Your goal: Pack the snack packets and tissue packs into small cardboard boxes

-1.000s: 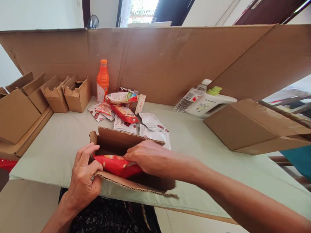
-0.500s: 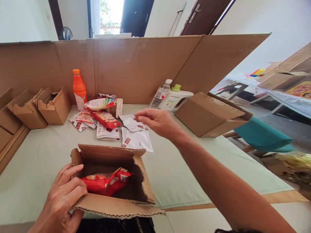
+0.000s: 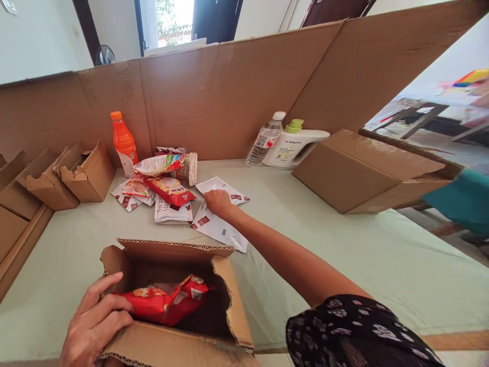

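My left hand (image 3: pixel 97 321) grips the left wall of an open cardboard box (image 3: pixel 240 311), its thumb hidden below the flap. Inside the box lies a red snack packet (image 3: pixel 164 306), close to my left fingertips. My right hand (image 3: pixel 218 203) is closed over the near edge of a white pouch (image 3: pixel 225 188); the fingertips are hidden under it. Just below that hand lies a second white pouch (image 3: pixel 221 230). To its left is a pile with a red food packet (image 3: pixel 171 189) on top of a white "Super" pouch (image 3: pixel 164 214).
An orange drink bottle (image 3: pixel 124 145) stands behind the pile. At the back right are a clear water bottle (image 3: pixel 265 140) and a white jug with a green cap (image 3: pixel 292 148), beside a cardboard box (image 3: pixel 355 168). Small open cartons (image 3: pixel 89 173) line the left. A cardboard wall (image 3: pixel 229 97) closes the back.
My right hand has come down onto the white pouch and closed, its fingers curling in. The camera view has tilted. My left hand stays on the box.
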Demonstrator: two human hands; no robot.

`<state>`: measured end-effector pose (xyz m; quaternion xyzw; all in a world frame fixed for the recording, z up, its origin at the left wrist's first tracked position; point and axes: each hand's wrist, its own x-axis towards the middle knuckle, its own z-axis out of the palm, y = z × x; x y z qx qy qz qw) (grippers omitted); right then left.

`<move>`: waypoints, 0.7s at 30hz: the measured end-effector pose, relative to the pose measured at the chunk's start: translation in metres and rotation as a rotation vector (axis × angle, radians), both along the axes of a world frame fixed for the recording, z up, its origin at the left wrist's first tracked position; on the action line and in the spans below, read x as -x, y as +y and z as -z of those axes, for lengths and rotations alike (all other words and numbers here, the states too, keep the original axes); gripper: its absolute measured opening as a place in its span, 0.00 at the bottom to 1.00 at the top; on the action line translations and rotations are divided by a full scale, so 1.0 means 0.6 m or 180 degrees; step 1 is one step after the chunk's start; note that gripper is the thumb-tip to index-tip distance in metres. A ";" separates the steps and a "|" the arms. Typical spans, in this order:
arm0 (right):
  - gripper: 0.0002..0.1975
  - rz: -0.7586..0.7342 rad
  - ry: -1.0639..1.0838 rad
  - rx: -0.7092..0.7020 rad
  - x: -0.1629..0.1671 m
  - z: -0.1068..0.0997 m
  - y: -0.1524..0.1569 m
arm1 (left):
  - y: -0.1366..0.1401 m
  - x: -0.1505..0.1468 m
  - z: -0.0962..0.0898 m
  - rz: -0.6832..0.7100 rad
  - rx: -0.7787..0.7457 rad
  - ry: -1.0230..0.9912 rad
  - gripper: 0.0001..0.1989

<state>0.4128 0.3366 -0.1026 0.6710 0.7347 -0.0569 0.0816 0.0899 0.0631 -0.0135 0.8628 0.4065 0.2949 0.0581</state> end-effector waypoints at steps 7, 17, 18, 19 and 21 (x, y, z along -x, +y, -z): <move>0.14 0.0332 -0.0351 -0.0498 -0.084 -0.063 -0.086 | 0.001 0.011 0.013 0.0021 -0.0027 -0.0116 0.13; 0.24 -0.0792 0.0055 -0.0384 -0.027 0.024 -0.227 | -0.004 0.002 0.020 -0.0062 -0.0046 -0.0330 0.14; 0.21 -0.0780 0.0081 -0.0406 -0.027 0.030 -0.223 | -0.005 0.004 0.021 -0.0074 -0.0055 -0.0296 0.14; 0.18 -0.0781 0.0109 -0.0425 -0.029 0.034 -0.219 | -0.007 0.006 0.021 -0.0093 -0.0063 -0.0269 0.14; 0.13 -0.0834 0.0181 -0.0455 -0.039 0.035 -0.210 | -0.010 0.008 0.021 -0.0153 -0.0069 -0.0236 0.13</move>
